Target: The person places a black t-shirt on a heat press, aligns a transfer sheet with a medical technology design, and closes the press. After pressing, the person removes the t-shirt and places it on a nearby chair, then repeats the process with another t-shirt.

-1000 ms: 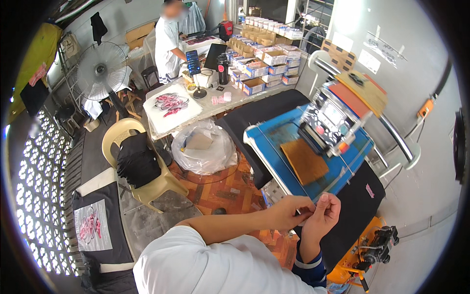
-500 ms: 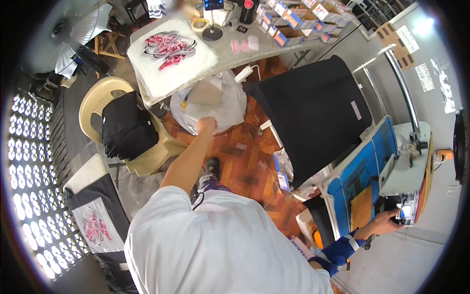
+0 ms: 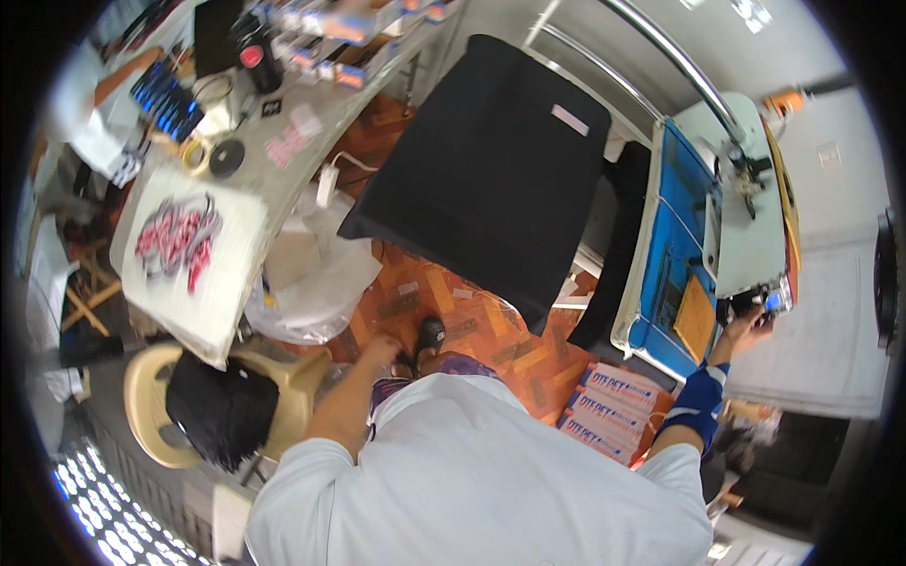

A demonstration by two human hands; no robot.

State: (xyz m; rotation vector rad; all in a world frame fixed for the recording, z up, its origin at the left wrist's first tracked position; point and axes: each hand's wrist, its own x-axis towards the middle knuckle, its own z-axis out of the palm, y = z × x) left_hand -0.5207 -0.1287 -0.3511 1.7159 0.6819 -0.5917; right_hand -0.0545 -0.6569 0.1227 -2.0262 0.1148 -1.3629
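At the right, my right hand (image 3: 744,330) is closed around the lower edge of a small control box (image 3: 776,302) with a lit screen. The box sits at the end of a heat press with a pale upper plate (image 3: 750,222). Below that plate is a blue bed (image 3: 675,250) with a tan pad (image 3: 696,316) on it. My left hand (image 3: 382,349) hangs low over the wooden floor beside my shoe, with its fingers smeared by motion. A black cloth (image 3: 481,179) lies spread over a flat stand ahead of me.
To the left, a table (image 3: 283,203) bears a white sheet with a red and grey print (image 3: 179,236), a tablet (image 3: 167,101) and a black bottle (image 3: 257,57). A cream chair (image 3: 146,406) holds folded black cloth (image 3: 222,406). Several boxes (image 3: 609,415) lie near my right arm. Another person's arm (image 3: 127,74) shows far left.
My view has turned to the right, so the table and chair appear farther left. My left hand has come down and closer to my body. My right hand stays at the control box.
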